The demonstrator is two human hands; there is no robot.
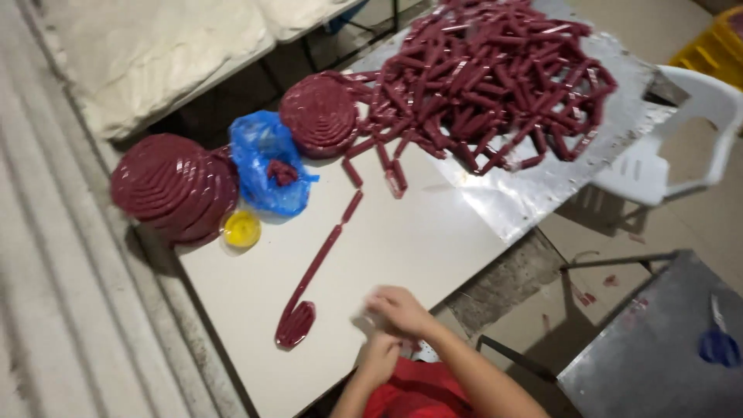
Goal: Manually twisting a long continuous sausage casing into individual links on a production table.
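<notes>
Both hands together at the white bench (433, 240) edge, right hand (398, 310) over left hand (379, 358); can't tell either grip (blurry); dark-red coiled sausage strip (296, 321) just beside.

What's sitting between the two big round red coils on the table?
In the head view, a crumpled blue plastic bag lies between the left coil and the right coil, with a dark red lump on it.

Dim, flat indoor light from above. Glare whitens the foil (542, 186) at the table's (433, 240) far end. Soft shadows fall beneath the table. Both hands (391, 329) smear with motion blur; the edges look soft.
</notes>
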